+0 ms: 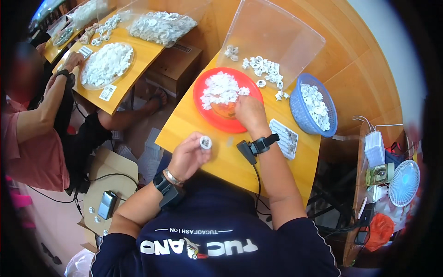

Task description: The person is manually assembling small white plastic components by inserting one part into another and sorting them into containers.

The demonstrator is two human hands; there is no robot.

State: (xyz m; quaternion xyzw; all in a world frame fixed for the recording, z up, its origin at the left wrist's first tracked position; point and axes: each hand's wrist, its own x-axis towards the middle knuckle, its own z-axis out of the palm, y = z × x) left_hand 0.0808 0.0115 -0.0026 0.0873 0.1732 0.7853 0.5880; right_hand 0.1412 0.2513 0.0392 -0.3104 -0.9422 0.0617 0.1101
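1. The right hand [249, 113] lies over the near side of the red plate [207, 113]; its fingers sink into the heap of small white pieces [220, 90], so their tips and any piece between them are hidden.
2. The left hand [187, 156] pinches a small white round part [205, 142], too small to make out in detail.
3. The flat tray [284, 137] at centre right holds tiny bits, too small to tell.
4. At the upper left of the frame, a co-worker's face is blurred and the body is cut off by the dark rim.
5. The second table [121, 94] at upper left runs out of view, its far trays blurred.
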